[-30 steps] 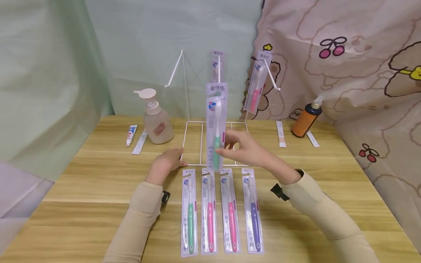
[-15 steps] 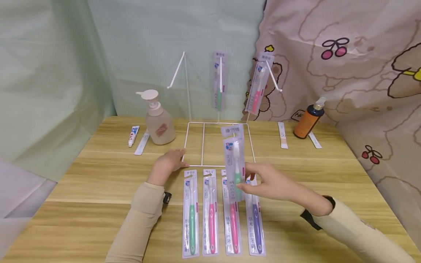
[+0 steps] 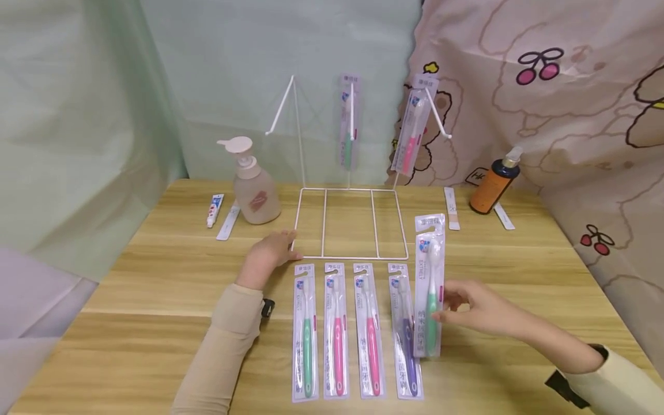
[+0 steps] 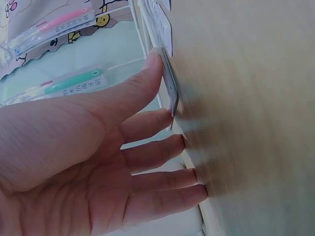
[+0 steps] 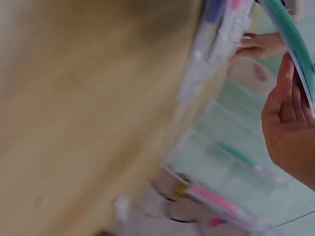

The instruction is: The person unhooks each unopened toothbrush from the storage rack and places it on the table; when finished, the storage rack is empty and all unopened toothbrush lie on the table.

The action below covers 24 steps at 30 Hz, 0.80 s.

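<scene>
My right hand (image 3: 482, 308) pinches a packaged toothbrush (image 3: 429, 276) with a green handle between thumb and fingers, holding it upright over the right end of a row. That row has a green (image 3: 306, 346), two pink and a purple packaged toothbrush (image 3: 400, 346), lying side by side on the table. The held pack overlaps the purple one's edge in the head view. At the left front corner of the white wire display rack (image 3: 350, 257) rests my left hand (image 3: 266, 256). Its fingers (image 4: 157, 147) are fairly straight, tips down at the tabletop, thumb beside the wire.
On the rack's middle hook hangs a green toothbrush pack (image 3: 349, 132), on its right hook a pink one (image 3: 411, 138); the left hook (image 3: 280, 106) is bare. A pump bottle (image 3: 256, 193), toothpaste tube (image 3: 215, 211) and orange spray bottle (image 3: 491, 187) stand or lie behind, with several sachets.
My right hand has carried the green toothbrush pack away from in front of the rack, down and to the right. The left hand keeps its place at the rack's corner.
</scene>
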Motion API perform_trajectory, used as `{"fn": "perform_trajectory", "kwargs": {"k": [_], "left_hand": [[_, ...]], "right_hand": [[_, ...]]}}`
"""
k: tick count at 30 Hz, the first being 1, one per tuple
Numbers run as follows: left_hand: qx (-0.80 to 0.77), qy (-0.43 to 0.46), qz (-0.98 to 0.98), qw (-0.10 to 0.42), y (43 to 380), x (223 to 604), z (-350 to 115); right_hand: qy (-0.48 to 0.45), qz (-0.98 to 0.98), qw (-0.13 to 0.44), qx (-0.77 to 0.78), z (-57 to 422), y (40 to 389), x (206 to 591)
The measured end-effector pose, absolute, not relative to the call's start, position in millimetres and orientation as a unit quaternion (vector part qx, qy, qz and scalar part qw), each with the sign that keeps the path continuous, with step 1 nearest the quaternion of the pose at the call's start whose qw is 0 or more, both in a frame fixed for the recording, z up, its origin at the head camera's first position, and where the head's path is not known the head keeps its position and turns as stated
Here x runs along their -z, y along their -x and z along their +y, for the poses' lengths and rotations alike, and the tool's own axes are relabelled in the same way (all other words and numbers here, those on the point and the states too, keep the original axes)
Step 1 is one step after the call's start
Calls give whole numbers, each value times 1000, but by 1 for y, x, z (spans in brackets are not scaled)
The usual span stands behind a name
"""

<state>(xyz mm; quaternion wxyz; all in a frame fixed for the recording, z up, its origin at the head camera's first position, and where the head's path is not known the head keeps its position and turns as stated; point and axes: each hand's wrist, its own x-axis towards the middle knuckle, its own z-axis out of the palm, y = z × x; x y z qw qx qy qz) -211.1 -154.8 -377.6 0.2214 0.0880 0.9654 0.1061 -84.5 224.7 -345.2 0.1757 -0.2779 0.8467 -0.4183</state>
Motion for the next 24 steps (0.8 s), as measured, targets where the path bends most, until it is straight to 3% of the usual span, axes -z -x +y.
{"fn": "perform_trajectory", "kwargs": {"k": [5, 8, 24], "left_hand": [[-99, -97, 966, 220, 213, 377, -155], [-97, -98, 966, 221, 214, 377, -155], [-86, -95, 967, 219, 213, 376, -155]], "right_hand": [[185, 785, 306, 506, 244, 79, 361], [136, 762, 347, 530, 250, 77, 373], [84, 783, 372, 492, 258, 82, 396]]}}
